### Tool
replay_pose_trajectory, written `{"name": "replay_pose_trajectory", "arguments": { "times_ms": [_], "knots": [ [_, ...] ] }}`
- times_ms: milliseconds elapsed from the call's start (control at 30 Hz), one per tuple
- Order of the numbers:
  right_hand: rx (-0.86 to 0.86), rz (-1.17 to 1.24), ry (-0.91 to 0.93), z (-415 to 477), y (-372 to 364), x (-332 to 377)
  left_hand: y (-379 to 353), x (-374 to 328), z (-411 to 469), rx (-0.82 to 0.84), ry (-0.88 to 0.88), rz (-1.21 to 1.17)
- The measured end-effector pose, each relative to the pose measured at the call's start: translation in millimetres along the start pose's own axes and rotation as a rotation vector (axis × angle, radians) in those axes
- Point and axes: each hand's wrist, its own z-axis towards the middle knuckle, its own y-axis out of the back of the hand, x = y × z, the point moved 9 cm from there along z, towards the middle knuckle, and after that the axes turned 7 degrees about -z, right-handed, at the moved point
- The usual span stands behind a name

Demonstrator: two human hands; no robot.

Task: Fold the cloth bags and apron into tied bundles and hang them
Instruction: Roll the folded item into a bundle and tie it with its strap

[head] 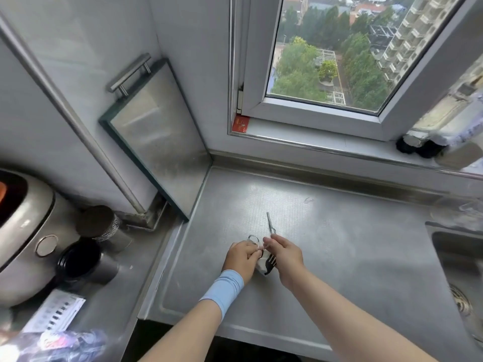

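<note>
No text, number or brand can be read. Printing is seen on three things, but on each it is too small or too blurred to be made out. A red sticker (241, 124) is stuck at the left corner of the window sill (326, 145), beyond the bench (339, 257). A white card (55, 313) with rows of dark marks is laid left of the bench. A crinkled plastic wrapper (65, 346) with red and blue print is seen nearer, also left of the bench.

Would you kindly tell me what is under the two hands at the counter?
A small white-and-black bundle shows between the left hand and the right hand, which pinches a thin strip. The hands cover most of the bundle.
</note>
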Motion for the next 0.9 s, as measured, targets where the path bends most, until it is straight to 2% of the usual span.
{"name": "replay_pose_trajectory", "arguments": {
  "times_ms": [133,267,600,767,900],
  "knots": [
    [-0.097,0.216,-0.18,-5,16,-20,-15,-1,3,-0.004,0.039,0.064],
    [-0.036,0.164,-0.176,-7,20,-22,-25,0,5,0.003,0.074,0.105],
    [-0.034,-0.424,0.365,-14,26,15,-34,1,19,0.01,0.222,0.226],
    [0.076,-0.712,0.563,-7,14,38,-40,2,22,0.148,0.069,0.241],
    [0.214,-1.006,0.653,1,-1,38,-35,5,20,0.153,0.012,0.169]
  ]
}}
